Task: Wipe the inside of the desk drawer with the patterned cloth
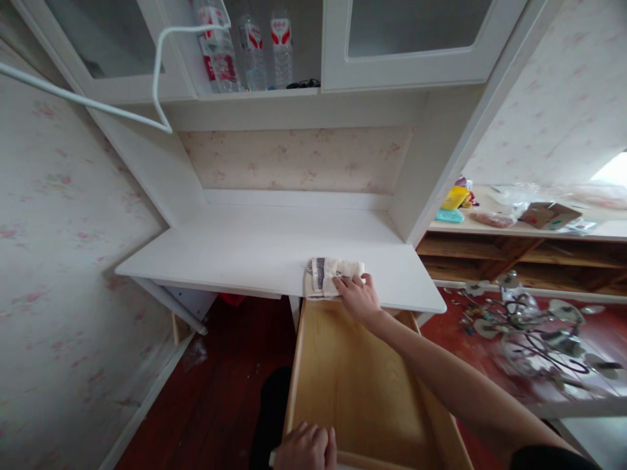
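Observation:
A folded cream cloth (330,271) with a dark grey stripe lies at the front edge of the white desk top (235,241). My right hand (360,297) reaches over the pulled-out wooden drawer (357,378), its fingers bent and closed on the cloth's right part. Down at the bottom of the view, my left hand (306,447) is curled over the drawer's front edge. The drawer's bare wooden bottom shows between my two hands.
Overhead, a cabinet shelf holds plastic bottles (281,46), with a white bent rod (161,78) crossing at left. A chandelier (543,333) lies on the floor at right. Bags and a cardboard box (551,214) sit on the low wooden shelf unit (460,247).

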{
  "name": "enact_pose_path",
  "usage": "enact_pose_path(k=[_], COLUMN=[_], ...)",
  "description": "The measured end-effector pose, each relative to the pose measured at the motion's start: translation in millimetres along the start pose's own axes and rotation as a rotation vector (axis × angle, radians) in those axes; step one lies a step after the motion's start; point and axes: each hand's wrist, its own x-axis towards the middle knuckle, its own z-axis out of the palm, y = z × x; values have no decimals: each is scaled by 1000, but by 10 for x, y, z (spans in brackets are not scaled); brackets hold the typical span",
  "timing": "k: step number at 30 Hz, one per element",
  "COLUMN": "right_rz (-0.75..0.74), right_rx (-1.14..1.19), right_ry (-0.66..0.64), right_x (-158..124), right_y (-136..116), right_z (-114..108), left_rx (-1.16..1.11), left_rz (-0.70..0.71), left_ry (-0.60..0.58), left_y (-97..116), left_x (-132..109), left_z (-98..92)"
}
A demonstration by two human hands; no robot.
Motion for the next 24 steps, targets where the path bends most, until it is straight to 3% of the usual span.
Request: enact_pose_path(k=[3,6,8,10,13,16,20,24], right_rz=[-106,-188,-204,-176,-79,-42,10,63], right_rx=[-11,34,84,133,166,152,195,251], right_ry=[77,77,2,-154,-377,-484,-582,-518], right_x=[-387,-718,-866,-947,-964,-895,-743,-689], right_y=[-89,-240,-351,-455,-591,-699,-752,-727], right_z=[11,170,369,622,1006,1261,1333,1308], left_rx=[1,-2,-15,-30,-30,-19,2,-40], left_rz=[-7,0,3,-7,-27,-24,17,121], left_ry=[-8,-21,-22,-17,-5,17,50,21], left_y=[7,16,27,40,53,50,17,-11], left_x=[16,33,39,39,31,12,-7,87], left_z=[-22,-41,-51,-58,-62,-52,-31,-194])
